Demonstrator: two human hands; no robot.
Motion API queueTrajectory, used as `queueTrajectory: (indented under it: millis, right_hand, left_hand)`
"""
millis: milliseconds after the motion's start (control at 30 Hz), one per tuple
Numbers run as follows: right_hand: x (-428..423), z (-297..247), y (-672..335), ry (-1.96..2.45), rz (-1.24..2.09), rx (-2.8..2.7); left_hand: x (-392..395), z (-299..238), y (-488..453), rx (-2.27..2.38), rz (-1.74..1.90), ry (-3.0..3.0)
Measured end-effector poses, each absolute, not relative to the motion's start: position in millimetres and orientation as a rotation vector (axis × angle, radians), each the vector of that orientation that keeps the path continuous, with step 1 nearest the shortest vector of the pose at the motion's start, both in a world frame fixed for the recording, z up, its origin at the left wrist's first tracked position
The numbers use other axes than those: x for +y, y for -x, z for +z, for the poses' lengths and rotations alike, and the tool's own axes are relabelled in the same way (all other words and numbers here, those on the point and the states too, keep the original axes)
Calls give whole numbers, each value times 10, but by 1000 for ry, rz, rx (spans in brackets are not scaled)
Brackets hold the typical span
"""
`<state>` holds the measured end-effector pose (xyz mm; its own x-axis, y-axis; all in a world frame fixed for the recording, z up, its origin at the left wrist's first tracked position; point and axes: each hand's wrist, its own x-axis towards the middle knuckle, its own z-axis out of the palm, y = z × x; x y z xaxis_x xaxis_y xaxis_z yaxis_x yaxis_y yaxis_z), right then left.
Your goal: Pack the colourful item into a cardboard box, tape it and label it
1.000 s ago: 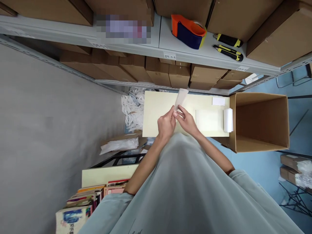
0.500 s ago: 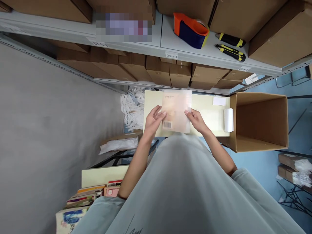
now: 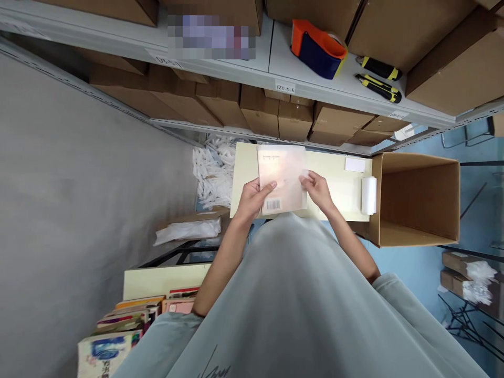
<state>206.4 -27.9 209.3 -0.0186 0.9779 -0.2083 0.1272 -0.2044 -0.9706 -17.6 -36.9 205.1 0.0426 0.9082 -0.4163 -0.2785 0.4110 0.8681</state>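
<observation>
Left hand (image 3: 250, 199): thumb pressed on the face of a pale booklet (image 3: 280, 176), other fingers beneath its left edge; half a second ago the grip was looser. The booklet is held flat above the cream table (image 3: 346, 197), barcode (image 3: 273, 203) at near left. One second ago, a narrow translucent strip showed in the hands instead. Right hand (image 3: 318, 190): pinching the booklet's right edge. Further right, the pale sheet lying left of the white roll (image 3: 369, 195) is gone. Judgement: work has reached two-handed handling of the booklet.
</observation>
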Motion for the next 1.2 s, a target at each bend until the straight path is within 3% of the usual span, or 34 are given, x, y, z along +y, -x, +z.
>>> queueTrajectory:
  millis: [133, 300, 567, 700, 767, 900, 1200]
  right_hand:
    - [-411, 2169, -1839, 1549, 996, -1349]
    - [-607, 2310, -1473, 1560, 1157, -1471]
    - [-384, 2213, -1773, 1521, 1297, -1078]
    - [-340, 2193, -2016, 1354, 1548, -945]
    - [-374, 2220, -2055, 1320, 1621, -948]
    - [-416, 2220, -2028, 1335, 1660, -970]
    - [-222, 1808, -1905, 1462, 1670, -899]
  left_hand:
    - [-393, 2017, 61, 1364, 1119, -795]
    - [-525, 2120, -141, 1491, 1128, -989]
    - [-705, 2288, -113, 1196, 1022, -1243]
    - [-545, 2156, 161, 1465, 1173, -1130]
    - [-461, 2067, 273, 1373, 1115, -984]
    - [-406, 1917, 345, 1201, 974, -714]
    - [-347, 1390, 365, 1437, 1166, -556]
